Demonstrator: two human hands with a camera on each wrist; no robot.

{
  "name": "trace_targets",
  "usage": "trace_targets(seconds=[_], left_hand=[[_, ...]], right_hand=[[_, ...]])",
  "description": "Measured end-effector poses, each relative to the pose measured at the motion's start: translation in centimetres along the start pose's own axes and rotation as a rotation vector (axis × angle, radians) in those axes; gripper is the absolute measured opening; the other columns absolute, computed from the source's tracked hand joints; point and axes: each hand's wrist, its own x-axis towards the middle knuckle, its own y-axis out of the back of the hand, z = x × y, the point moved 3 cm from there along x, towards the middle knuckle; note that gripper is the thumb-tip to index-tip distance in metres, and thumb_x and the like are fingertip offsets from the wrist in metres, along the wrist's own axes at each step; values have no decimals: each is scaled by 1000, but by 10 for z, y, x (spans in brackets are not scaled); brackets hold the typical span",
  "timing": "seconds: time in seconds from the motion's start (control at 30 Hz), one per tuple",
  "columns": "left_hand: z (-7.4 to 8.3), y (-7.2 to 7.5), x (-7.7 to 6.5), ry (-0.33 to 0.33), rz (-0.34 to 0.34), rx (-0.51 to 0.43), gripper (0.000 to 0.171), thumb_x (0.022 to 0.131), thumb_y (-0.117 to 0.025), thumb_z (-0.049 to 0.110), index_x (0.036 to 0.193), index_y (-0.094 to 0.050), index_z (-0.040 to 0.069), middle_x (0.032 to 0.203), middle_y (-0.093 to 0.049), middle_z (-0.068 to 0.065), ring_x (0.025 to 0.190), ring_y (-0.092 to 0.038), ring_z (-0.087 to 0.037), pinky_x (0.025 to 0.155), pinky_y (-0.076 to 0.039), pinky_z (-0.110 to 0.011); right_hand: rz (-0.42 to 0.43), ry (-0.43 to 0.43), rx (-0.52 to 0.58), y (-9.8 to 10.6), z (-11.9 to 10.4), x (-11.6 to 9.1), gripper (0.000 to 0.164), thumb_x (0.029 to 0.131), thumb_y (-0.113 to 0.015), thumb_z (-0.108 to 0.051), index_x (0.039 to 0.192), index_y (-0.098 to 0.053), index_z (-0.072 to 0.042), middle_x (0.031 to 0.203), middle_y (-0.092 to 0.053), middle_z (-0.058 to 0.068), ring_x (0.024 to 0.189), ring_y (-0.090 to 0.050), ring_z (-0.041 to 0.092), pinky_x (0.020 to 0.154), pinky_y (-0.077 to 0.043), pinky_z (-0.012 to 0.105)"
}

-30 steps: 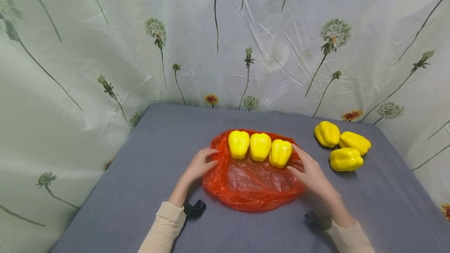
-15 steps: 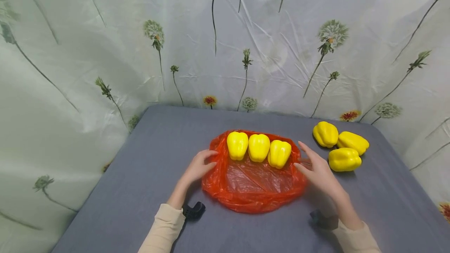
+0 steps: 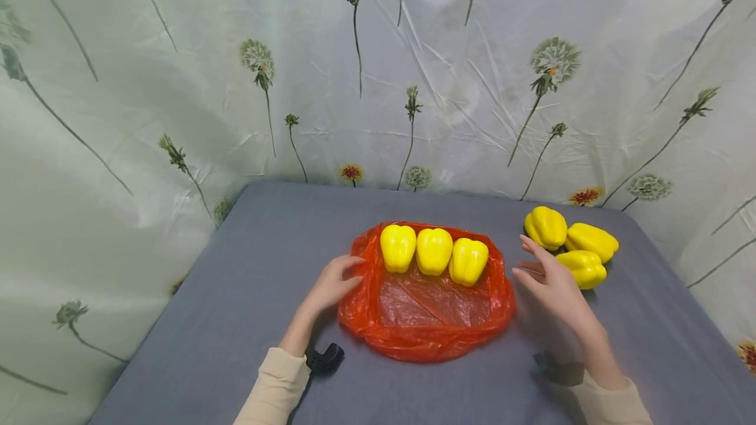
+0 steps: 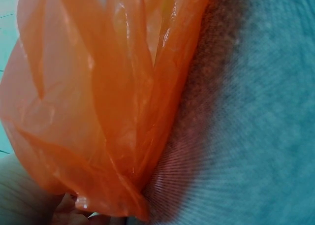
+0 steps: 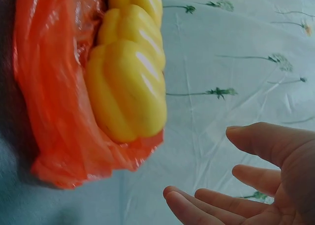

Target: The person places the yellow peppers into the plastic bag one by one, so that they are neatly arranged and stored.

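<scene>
A red plastic bag (image 3: 425, 347) lies spread with its mouth up. Three yellow bell peppers stand in a row along its far side: a left pepper (image 3: 398, 249), a middle pepper (image 3: 434, 252) and a right pepper (image 3: 468, 262). At the bag's left edge is my left hand (image 3: 329, 287), fingers and thumb apart, tips at the plastic; the left wrist view shows bag folds (image 4: 118, 112) covering most of it. My right hand (image 3: 558, 290) hovers right of the bag, holding nothing, its fingers spread in the right wrist view. It partly overlaps the nearest loose pepper (image 3: 589, 271).
Two more yellow peppers, one upright-looking pepper (image 3: 545, 228) and one lying pepper (image 3: 592, 242), are grouped behind that nearest one at the right. Grey cloth (image 3: 283, 228) covers the table. A flower-printed curtain (image 3: 331, 71) hangs along its back and sides.
My right hand has left the right pepper in the bag and moved rightward, past the bag's edge, toward the loose peppers. My left hand stays at the bag's left edge.
</scene>
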Motion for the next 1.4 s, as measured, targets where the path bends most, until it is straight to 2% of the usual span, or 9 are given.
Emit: trace_targets(seconds=[0.2,0.3,0.4,0.57,0.97,1.03,1.17,1.27,1.4], left_hand=[[0,0,-2,17,-2,-1,36,86,-61,7,121,-60,1,126,-60,-19,124,-49,-38,107,-35,-55],[1,0,-3,14,-2,-4,35,86,-61,7,121,-60,1,125,-60,-19,123,-50,-38,106,-36,-55],[1,1,-3,5,6,-3,35,85,-61,7,120,-61,1,124,-61,-19,123,-50,-38,106,-37,-55],[0,3,-4,-3,21,4,35,84,-62,6,119,-61,-1,123,-61,-20,122,-50,-39,106,-36,-54],[1,0,-3,-8,5,18,36,85,-62,7,120,-60,-1,125,-60,-20,123,-50,-38,107,-36,-53],[1,0,-3,-10,2,14,36,85,-62,7,120,-60,-1,125,-60,-21,122,-50,-39,107,-36,-53],[1,0,-1,-10,1,19,36,85,-62,7,120,-61,0,124,-60,-21,121,-51,-38,106,-37,-53],[1,1,0,-4,-2,19,36,85,-62,8,120,-61,1,125,-60,-20,121,-51,-38,106,-37,-53],[1,1,1,6,-5,14,36,86,-61,7,120,-61,0,125,-60,-21,122,-51,-38,106,-37,-53]], right_hand=[[66,-4,-30,14,3,-4,65,92,-59,-22,145,-28,0,137,-43,31,111,-57,44,83,-54,43],[115,-5,-35,22,7,-5,64,91,-60,-22,144,-31,-1,136,-44,30,102,-65,8,78,-55,17],[171,-12,-23,29,11,-6,62,91,-59,-21,144,-32,-2,133,-46,30,91,-45,-27,70,-43,-4],[232,-44,-8,37,14,-7,61,93,-57,-23,144,-31,-2,129,-48,32,87,-31,-35,68,-37,-8],[423,-132,-13,49,31,-16,54,94,-53,-27,143,-38,-10,134,-49,26,111,-43,-19,86,-36,-5],[470,-156,26,49,40,-15,52,94,-53,-25,142,-40,-11,136,-49,23,120,-47,-8,98,-37,2],[490,-228,31,51,47,-13,51,95,-50,-23,143,-38,-10,139,-46,23,130,-44,34,111,-35,37],[466,-277,-11,54,47,-12,52,96,-47,-23,144,-34,-8,139,-44,27,129,-42,42,108,-34,48],[450,-320,-31,57,50,-11,52,96,-47,-23,145,-33,-10,140,-44,25,130,-42,39,108,-35,46]])
